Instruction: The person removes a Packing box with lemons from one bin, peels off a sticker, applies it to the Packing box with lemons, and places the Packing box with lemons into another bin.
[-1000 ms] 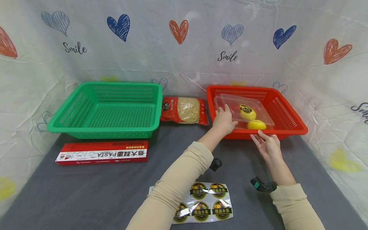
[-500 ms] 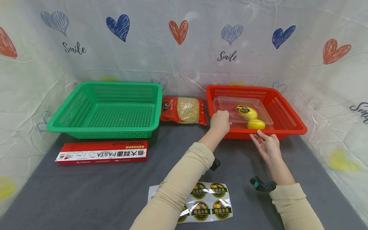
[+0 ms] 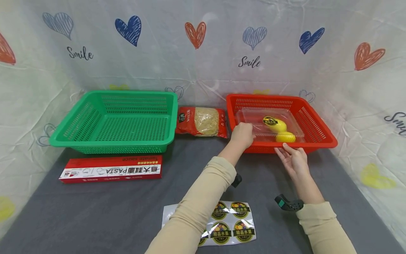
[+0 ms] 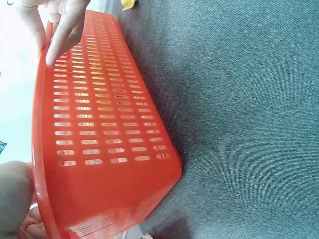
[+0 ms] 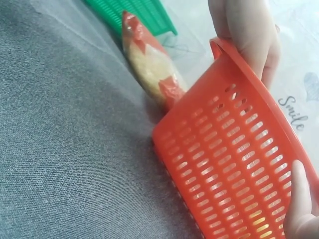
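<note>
Head camera is showing the left hand [image 3: 241, 135] lying over the near-left corner of the red basket [image 3: 317, 121], fingers curling onto the edge of the clear plastic tray [image 3: 250, 118] sitting inside it; that tray is holding two yellow lemons [image 3: 276, 125], one bearing a dark round label. The right hand [image 3: 293, 158] is resting against the basket's near rim with fingers straight and relaxed, gripping nothing. A green basket [image 3: 79, 121], a bag of pasta [image 3: 202, 121], a red pasta box [image 3: 111, 169] and a sticker sheet [image 3: 233, 222] are lying on the grey table [image 3: 95, 218]. Left wrist camera is showing the right hand's fingertips [image 4: 55, 52] touching the basket's slotted wall. Right wrist camera is showing the left hand draping over the basket corner, the pasta bag lying just beyond.
</note>
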